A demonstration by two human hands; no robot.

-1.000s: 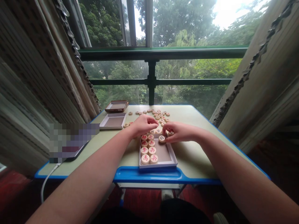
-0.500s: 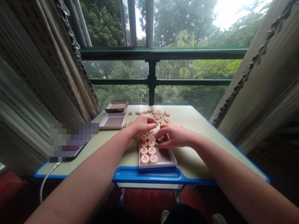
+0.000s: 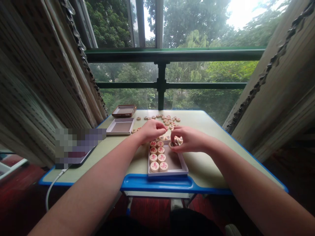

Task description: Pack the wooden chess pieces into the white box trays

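Note:
A shallow white box [image 3: 182,165] stands near the table's front edge. Its left side holds two columns of round Chinese chess pieces [image 3: 161,157] with red characters. At the box's far end, my right hand [image 3: 188,139] is closed, thumb and fingers around a dark-marked Chinese chess piece [image 3: 172,144]. My left hand [image 3: 154,129] hovers just beyond the box's far left corner, its fingers curled together; whether it pinches anything is unclear. Loose Chinese chess pieces [image 3: 173,123] are scattered beyond both hands, some partly hidden behind the fingers.
An empty white box lid or tray [image 3: 120,127] lies at the left, with a brown-edged tray [image 3: 123,110] behind it. A blurred device [image 3: 78,150] with a white cable [image 3: 51,189] rests on the table's left. The blue table edge [image 3: 157,182] runs along the front.
My right hand has shifted slightly away from me and right, toward the box's far end, and fewer pieces show in its fingers. The left hand has barely moved.

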